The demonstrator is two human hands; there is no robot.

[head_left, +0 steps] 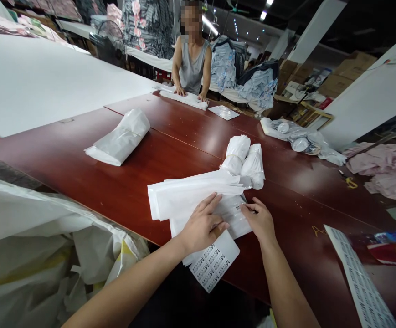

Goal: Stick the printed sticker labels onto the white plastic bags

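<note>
My left hand lies over a stack of white plastic bags, its index and middle fingers stretched across them. Under its thumb, it grips a sheet of printed label stickers that tilts past the table's near edge. My right hand has thumb and fingertips pinched at a small printed label on a clear-and-white plastic bag. Whether the label is fully stuck down, I cannot tell. Two bundles of rolled white bags stand just beyond the stack, at least one tied with a band.
Another rolled bag bundle lies left on the red-brown table. More label sheets and yellow-handled scissors are at right. Across the table a person presses both hands on white bags. A white sack hangs at lower left.
</note>
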